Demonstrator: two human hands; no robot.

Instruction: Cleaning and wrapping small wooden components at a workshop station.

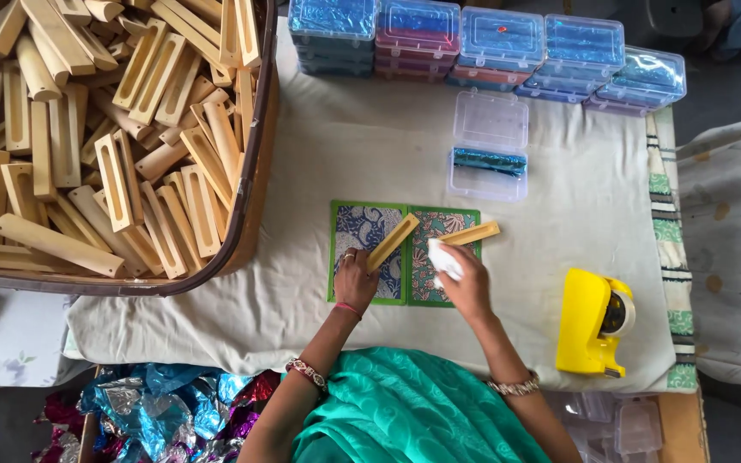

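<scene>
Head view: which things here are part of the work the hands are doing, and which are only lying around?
In use:
- left hand on a wooden piece
- right hand holding a white cloth
- second wooden piece
- two patterned cards

Lying about:
- basket of wooden pieces
- stacked plastic boxes
- open box
- yellow tape dispenser
- shiny foil

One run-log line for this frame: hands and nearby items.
left hand: holds wooden piece on patterned sheet | right hand: holds white wad | nearby: open clear box, yellow tape dispenser
</scene>
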